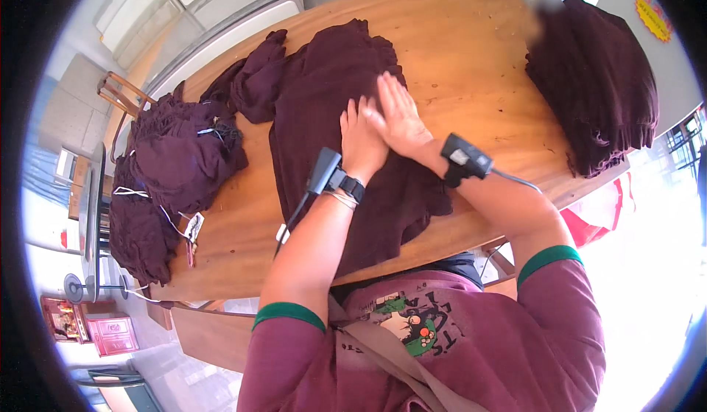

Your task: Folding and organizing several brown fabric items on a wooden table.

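A dark maroon cloth (pixel 324 95) lies spread over the middle of the wooden table (pixel 471 58), reaching toward its near edge, with a bunched part at its far left. Both palms rest flat on it, side by side and touching near the thumbs. My left hand (pixel 363 141) has its fingers stretched out and pointing away from me. My right hand (pixel 402 121) also has straight fingers, angled to the far left by the cloth's right edge. Neither holds anything. Whether the cloth is one layer or several, I cannot tell.
Heaped maroon cloth (pixel 188 154) tied with white strips sits at the table's left, a white tag (pixel 194 226) and a small pinkish tool (pixel 191 254) beside it. A folded maroon stack (pixel 600 81) lies at the right edge. Cabled black devices are strapped to both wrists.
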Demonstrator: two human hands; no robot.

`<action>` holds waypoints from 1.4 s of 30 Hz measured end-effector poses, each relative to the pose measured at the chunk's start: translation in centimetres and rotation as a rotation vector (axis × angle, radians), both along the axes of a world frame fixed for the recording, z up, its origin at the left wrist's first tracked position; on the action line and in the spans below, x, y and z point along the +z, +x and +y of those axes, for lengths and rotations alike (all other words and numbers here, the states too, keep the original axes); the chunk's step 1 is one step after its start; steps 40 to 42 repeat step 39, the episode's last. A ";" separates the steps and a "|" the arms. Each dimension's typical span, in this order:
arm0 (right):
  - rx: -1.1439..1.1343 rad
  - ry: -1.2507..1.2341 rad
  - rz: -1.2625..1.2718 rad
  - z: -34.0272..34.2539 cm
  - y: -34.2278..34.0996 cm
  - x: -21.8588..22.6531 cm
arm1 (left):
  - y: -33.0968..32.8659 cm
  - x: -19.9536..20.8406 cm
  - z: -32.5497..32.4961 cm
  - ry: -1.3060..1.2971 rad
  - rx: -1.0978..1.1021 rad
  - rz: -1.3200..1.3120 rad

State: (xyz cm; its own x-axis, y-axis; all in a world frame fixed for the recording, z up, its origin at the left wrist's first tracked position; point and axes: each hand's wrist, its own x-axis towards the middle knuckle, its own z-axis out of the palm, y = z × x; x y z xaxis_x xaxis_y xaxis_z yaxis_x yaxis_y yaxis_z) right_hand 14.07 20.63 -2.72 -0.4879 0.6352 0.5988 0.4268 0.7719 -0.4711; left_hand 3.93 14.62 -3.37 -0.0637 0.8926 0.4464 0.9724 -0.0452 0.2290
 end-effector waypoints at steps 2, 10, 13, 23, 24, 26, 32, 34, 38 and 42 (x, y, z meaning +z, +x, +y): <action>-0.059 -0.119 -0.342 -0.5 0.4 0.0 | -0.5 -0.5 -0.1 -0.067 0.061 -0.011; -0.049 -0.093 -0.609 0.2 4.1 0.3 | -1.5 -1.2 -1.3 -0.101 0.126 0.028; -0.042 -0.044 -0.658 -0.4 4.8 0.1 | -1.0 -0.6 -2.3 -0.165 0.121 0.047; -0.098 -0.124 -0.668 -0.9 6.9 0.8 | -2.8 1.0 -7.0 -0.184 -0.080 0.139; -0.132 -0.119 -0.682 -0.7 7.5 0.9 | -3.1 0.7 -8.3 -0.230 -0.068 0.099; -0.210 -0.118 -0.719 0.5 9.1 0.8 | -3.2 0.7 -9.7 -0.272 -0.092 0.046; -0.201 -0.027 -0.664 2.3 10.3 -0.1 | -3.5 1.0 -9.3 -0.226 -0.158 -0.018; -0.226 -0.011 -0.673 2.1 10.0 0.2 | -3.8 1.5 -9.5 -0.164 -0.125 0.012; -0.124 0.092 -0.468 1.1 7.8 1.7 | -3.3 0.7 -10.6 -0.256 -0.078 0.073; -0.068 0.102 -0.451 0.4 6.8 2.1 | -3.0 0.9 -10.5 -0.276 -0.069 0.064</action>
